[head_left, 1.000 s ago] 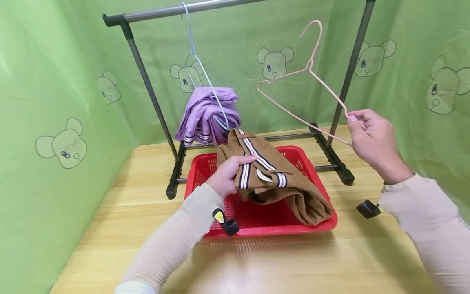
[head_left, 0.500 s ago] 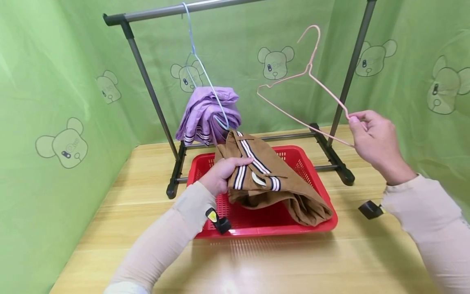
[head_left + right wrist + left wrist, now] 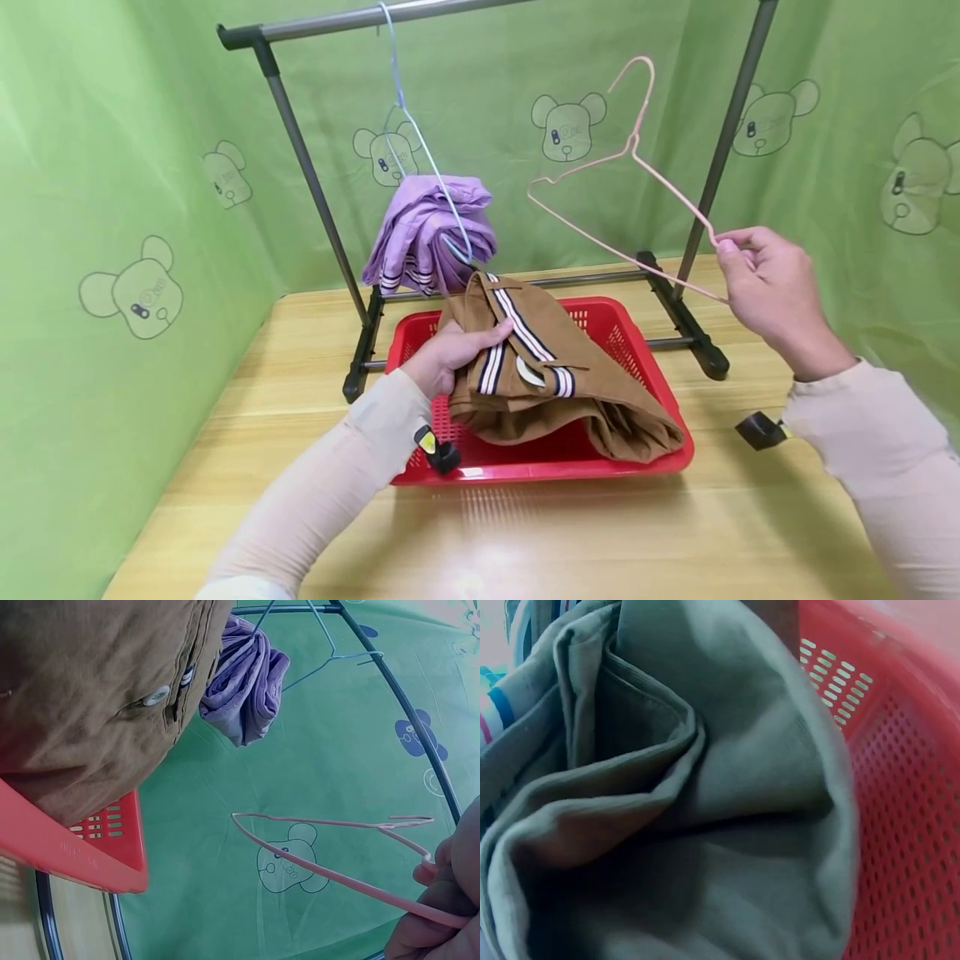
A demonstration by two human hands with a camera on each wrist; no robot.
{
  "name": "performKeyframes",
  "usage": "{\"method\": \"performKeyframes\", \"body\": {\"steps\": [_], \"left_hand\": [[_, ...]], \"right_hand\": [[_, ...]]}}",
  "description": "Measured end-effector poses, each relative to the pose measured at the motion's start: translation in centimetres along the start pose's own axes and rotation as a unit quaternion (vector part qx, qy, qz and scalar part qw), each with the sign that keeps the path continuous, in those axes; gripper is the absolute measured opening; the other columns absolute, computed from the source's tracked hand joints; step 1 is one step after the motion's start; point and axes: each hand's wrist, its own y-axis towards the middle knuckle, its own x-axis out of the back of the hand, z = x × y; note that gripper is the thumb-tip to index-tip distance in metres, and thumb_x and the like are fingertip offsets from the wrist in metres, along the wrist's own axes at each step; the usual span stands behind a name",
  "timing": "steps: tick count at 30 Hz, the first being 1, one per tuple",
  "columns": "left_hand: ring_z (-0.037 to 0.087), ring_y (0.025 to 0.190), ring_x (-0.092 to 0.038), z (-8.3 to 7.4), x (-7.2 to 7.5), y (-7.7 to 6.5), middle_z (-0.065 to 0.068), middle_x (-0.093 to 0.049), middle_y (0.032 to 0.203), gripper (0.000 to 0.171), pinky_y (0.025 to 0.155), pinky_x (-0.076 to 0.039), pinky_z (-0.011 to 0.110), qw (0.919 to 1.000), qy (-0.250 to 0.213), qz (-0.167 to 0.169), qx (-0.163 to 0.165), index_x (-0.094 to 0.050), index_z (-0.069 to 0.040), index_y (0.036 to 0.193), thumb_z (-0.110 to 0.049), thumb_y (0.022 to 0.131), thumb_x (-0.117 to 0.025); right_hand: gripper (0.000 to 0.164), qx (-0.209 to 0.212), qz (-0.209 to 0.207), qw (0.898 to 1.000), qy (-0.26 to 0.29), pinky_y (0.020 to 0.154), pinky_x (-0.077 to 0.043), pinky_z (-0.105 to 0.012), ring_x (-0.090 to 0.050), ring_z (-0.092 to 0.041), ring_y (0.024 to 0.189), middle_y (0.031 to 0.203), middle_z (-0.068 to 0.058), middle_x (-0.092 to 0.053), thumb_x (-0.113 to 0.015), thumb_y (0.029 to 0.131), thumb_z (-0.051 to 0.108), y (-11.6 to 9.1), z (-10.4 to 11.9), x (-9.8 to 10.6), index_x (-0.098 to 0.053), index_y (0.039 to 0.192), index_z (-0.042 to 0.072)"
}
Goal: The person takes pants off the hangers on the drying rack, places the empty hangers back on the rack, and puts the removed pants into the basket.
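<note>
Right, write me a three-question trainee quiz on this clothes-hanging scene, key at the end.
1. Which hand holds the pink wire hanger?

2. Multiple choice: the purple garment is draped on a hanger of which colour?
a) pink
b) light blue
c) black

3. True or false: the left hand grips the brown garment with striped trim.

Key:
1. The right hand.
2. b, the light-blue wire hanger.
3. True.

Folded cloth beside red basket
</note>
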Motion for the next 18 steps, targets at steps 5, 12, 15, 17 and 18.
{"method": "performKeyframes", "body": {"steps": [5,12,15,17,18], "left_hand": [[0.023,0.082,-0.067,0.24,0.2,0.08,0.013,-0.061,0.106,0.064,0.08,-0.056,0.035,0.9985,0.023,-0.05,0.002,-0.031,-0.008,0.122,-0.029,0.084,-0.078],[0.023,0.095,-0.063,0.28,0.32,-0.15,0.015,-0.053,0.117,0.079,0.086,-0.052,0.03,0.9938,0.078,-0.08,-0.008,-0.029,-0.005,0.125,-0.028,0.075,-0.086],[0.024,0.11,-0.052,0.26,0.43,-0.12,0.016,-0.044,0.127,0.091,0.098,-0.044,0.03,0.9897,0.112,-0.089,-0.006,-0.023,-0.005,0.135,-0.031,0.074,-0.086],[0.026,0.117,-0.045,0.28,0.48,-0.04,0.017,-0.038,0.133,0.101,0.104,-0.037,0.032,0.9879,0.126,-0.09,-0.005,-0.014,-0.007,0.143,-0.031,0.075,-0.085],[0.027,0.12,-0.042,0.29,0.47,0.03,0.017,-0.036,0.135,0.106,0.106,-0.035,0.032,0.9868,0.133,-0.091,-0.006,-0.01,-0.009,0.146,-0.031,0.075,-0.085]], "right_hand": [[0.034,-0.002,0.0,1.0,-0.001,0.044,-0.035,-0.025,-0.043,-0.013,0.058,0.074,0.004,-0.052,-0.044,0.103,0.024,0.04,-0.14,-0.03,-0.059,0.119,-0.003],[0.036,-0.003,-0.001,1.0,-0.004,0.043,-0.036,-0.025,-0.043,-0.014,0.058,0.075,0.0,-0.053,-0.044,0.103,0.027,0.02,-0.12,0.09,-0.059,0.119,-0.002],[0.038,-0.007,0.003,1.0,-0.006,0.043,-0.035,-0.026,-0.042,-0.015,0.057,0.076,-0.003,-0.053,-0.044,0.103,0.029,-0.06,-0.06,0.02,-0.058,0.12,-0.002],[0.038,-0.007,0.004,1.0,-0.007,0.043,-0.035,-0.026,-0.042,-0.016,0.057,0.076,-0.005,-0.052,-0.044,0.103,0.029,-0.1,-0.09,0.0,-0.058,0.12,-0.002],[0.038,-0.007,0.003,1.0,-0.007,0.043,-0.035,-0.026,-0.042,-0.016,0.057,0.076,-0.005,-0.052,-0.044,0.103,0.029,-0.11,-0.13,0.01,-0.058,0.12,-0.002]]}}
